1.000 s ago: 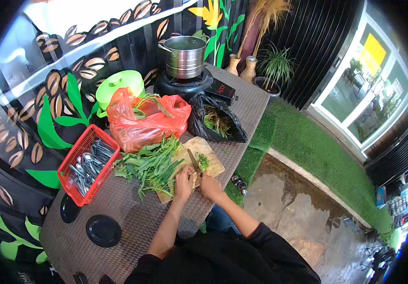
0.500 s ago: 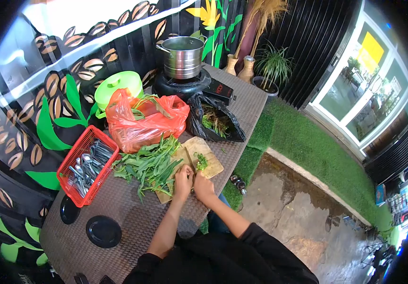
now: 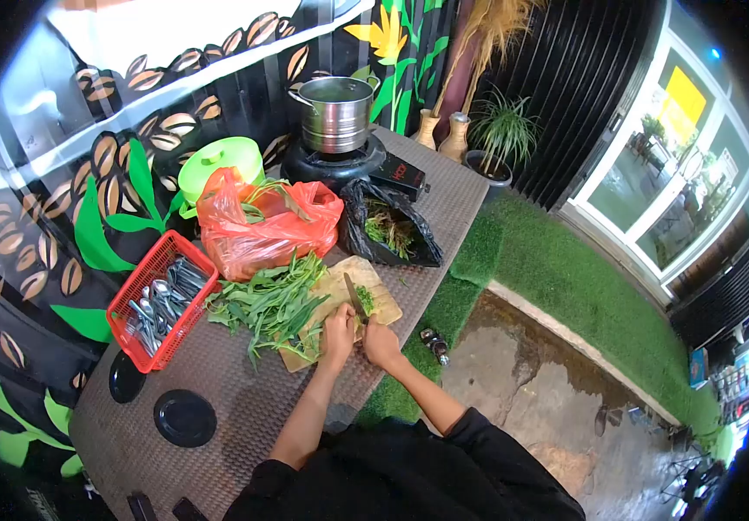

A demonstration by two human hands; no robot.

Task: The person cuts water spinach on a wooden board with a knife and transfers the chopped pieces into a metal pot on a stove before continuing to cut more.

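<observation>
My right hand (image 3: pixel 381 341) is closed around the handle of a knife (image 3: pixel 355 295), its blade pointing away from me over a wooden cutting board (image 3: pixel 383 282). Close beside it, my left hand (image 3: pixel 338 334) is closed with its fingers pressed together on the board; what they hold is hidden. Chopped green pieces (image 3: pixel 364 300) lie against the right side of the blade. A heap of long-leaved greens (image 3: pixel 270 300) spreads left of my left hand, partly over the board.
Behind the greens stand a red plastic bag (image 3: pixel 261 230) and a black bag of greens (image 3: pixel 387 230). A steel pot (image 3: pixel 336 122) sits on a portable stove (image 3: pixel 331 165). Leftward are a lime-green lidded container (image 3: pixel 218 169), a red cutlery basket (image 3: pixel 162 300) and two black plates (image 3: pixel 185 418).
The knife blade has tilted so more of its flat side shows, and it now reaches across the chopped pieces. My right hand has shifted slightly right and down, while my left hand stays nearly in place.
</observation>
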